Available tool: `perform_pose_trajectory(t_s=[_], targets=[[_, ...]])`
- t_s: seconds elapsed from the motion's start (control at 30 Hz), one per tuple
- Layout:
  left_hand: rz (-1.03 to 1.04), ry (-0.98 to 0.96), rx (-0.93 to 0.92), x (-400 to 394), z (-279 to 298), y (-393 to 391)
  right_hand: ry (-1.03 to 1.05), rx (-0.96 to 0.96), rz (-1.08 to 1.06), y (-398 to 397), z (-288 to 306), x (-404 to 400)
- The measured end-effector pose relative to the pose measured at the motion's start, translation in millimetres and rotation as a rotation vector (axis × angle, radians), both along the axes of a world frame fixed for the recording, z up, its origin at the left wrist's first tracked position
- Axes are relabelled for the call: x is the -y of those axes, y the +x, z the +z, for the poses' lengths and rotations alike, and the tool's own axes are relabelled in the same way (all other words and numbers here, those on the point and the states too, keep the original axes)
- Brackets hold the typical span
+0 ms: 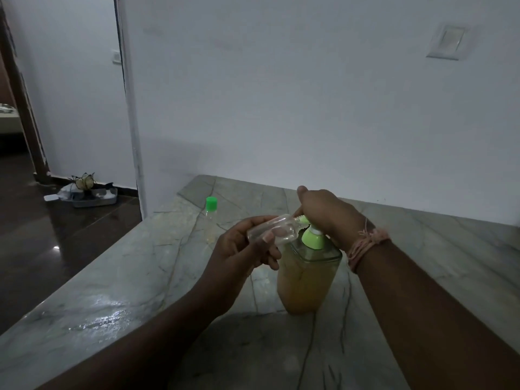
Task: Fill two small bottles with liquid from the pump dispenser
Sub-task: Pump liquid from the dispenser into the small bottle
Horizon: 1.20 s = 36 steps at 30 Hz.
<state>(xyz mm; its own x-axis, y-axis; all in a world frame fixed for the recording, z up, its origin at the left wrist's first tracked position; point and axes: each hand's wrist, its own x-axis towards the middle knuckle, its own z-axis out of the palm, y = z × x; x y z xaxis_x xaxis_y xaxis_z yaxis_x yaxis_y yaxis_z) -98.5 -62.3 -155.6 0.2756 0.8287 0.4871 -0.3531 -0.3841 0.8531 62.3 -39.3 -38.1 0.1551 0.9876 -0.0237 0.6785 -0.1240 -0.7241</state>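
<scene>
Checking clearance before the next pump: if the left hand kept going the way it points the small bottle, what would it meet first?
The left hand aims the clear bottle at the pump dispenser; its green nozzle comes first, apparently already at the mouth.

A grey marble counter [118,280] carries the pump dispenser [306,280] and 1 green-capped bottle [210,213].

Home interior, dim light: plain white walls [281,94] with a switch plate [446,42] and a smaller switch [116,56] by the doorway. Grey veined stone counter [126,282] runs along the wall, over a dark glossy tiled floor [56,237]. On the floor by the skirting sits a metal tray [95,199] with small household bits, too dim to tell what; a wooden door frame [25,108] at left opens into another room.
</scene>
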Motion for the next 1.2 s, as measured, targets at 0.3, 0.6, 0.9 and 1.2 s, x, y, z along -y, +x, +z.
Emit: perform_pose_trajectory(t_s=[0.3, 0.6, 0.9, 1.2], targets=[[-0.017, -0.066, 0.088, 2, 4, -1, -0.046, 0.141, 0.127, -5, 9, 0], [-0.245, -0.150, 0.181, 9, 4, -3, -0.061, 0.041, 0.144, 0, 5, 4], [-0.346, -0.233, 0.271, 5, 6, -12, -0.017, 0.209, 0.123, -4, 5, 0], [-0.524, -0.363, 0.331, 2, 5, -15, -0.059, -0.042, 0.127, 2, -1, -4]])
